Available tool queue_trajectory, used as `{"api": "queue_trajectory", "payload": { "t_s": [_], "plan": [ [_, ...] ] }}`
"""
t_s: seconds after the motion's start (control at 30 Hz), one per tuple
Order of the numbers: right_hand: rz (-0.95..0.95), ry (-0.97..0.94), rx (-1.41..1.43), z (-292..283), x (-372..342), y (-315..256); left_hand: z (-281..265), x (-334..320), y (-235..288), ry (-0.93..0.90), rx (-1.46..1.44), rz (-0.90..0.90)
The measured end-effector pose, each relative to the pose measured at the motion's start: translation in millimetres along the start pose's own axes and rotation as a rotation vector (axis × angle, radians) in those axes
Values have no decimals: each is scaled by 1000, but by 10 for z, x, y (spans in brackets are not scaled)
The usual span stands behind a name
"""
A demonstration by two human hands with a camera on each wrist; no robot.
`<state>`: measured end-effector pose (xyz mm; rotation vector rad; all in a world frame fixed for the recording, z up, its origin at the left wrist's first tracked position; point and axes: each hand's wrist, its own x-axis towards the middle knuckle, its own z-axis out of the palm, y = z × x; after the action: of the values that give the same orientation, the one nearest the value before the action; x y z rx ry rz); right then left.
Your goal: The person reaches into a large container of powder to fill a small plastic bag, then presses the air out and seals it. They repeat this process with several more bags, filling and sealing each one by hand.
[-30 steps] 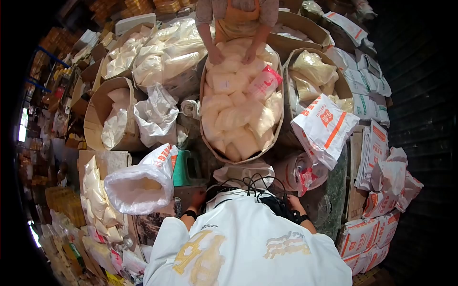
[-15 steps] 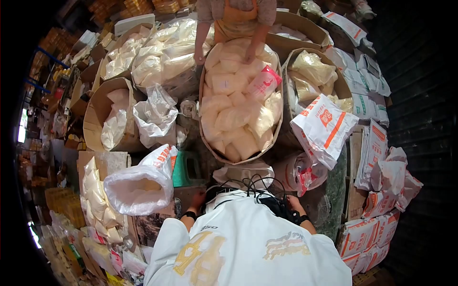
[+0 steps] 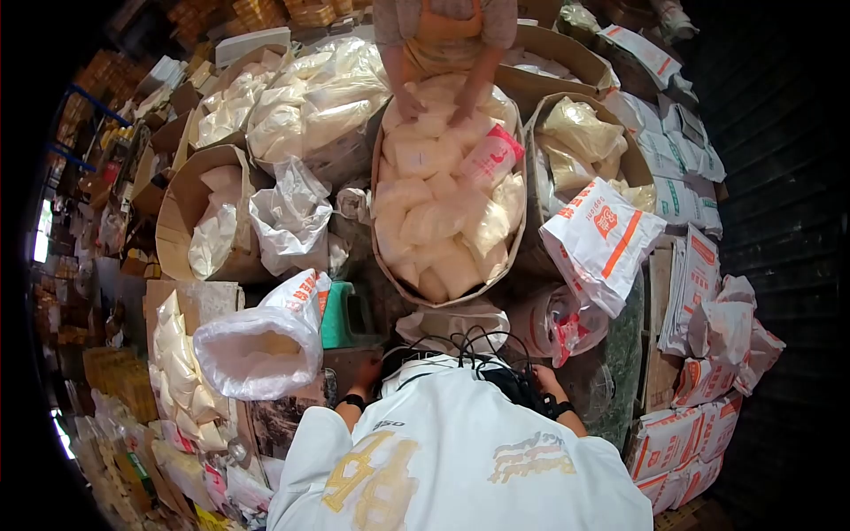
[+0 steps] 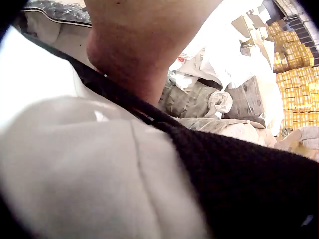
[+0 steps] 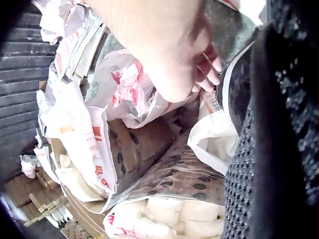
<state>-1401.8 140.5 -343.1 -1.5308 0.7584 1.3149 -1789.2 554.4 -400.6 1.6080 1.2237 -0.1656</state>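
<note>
My left hand [image 3: 367, 372] hangs low beside my waist. In the left wrist view the left hand [image 4: 132, 55] passes behind a dark strap [image 4: 109, 89], which hides its fingers. On the other side of my body, my right hand [image 3: 548, 380] is next to dark gear and cables. The right wrist view shows the right hand [image 5: 174, 59] with loosely bent fingers and nothing visible between them. Ahead stands a large carton [image 3: 382, 252] full of pale filled plastic bags [image 3: 434, 217], a pink printed bag [image 3: 492, 155] among them. A person in an orange apron [image 3: 443, 40] has both hands on these bags.
An open white sack [image 3: 257, 350] and a green container [image 3: 345, 314] stand at left. White sacks with orange print [image 3: 606, 234] lie at right, near a clear bag with pink pieces [image 3: 567, 327]. More cartons [image 3: 168, 217] of bags surround the middle one.
The person opposite had one hand at the carton's left rim half a second ago; now both hands are on the bags. My own hands have stayed about where they were.
</note>
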Motion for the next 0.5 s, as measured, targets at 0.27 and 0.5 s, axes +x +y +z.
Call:
{"api": "queue_trajectory", "payload": {
  "t_s": [0.27, 0.5],
  "plan": [
    [-26, 42, -179, 185, -395, -193, 66, 175, -285, -2, 63, -50],
    [-16, 31, -98, 112, -207, -126, 128, 170, -295, 42, -26, -68]
  ]
}}
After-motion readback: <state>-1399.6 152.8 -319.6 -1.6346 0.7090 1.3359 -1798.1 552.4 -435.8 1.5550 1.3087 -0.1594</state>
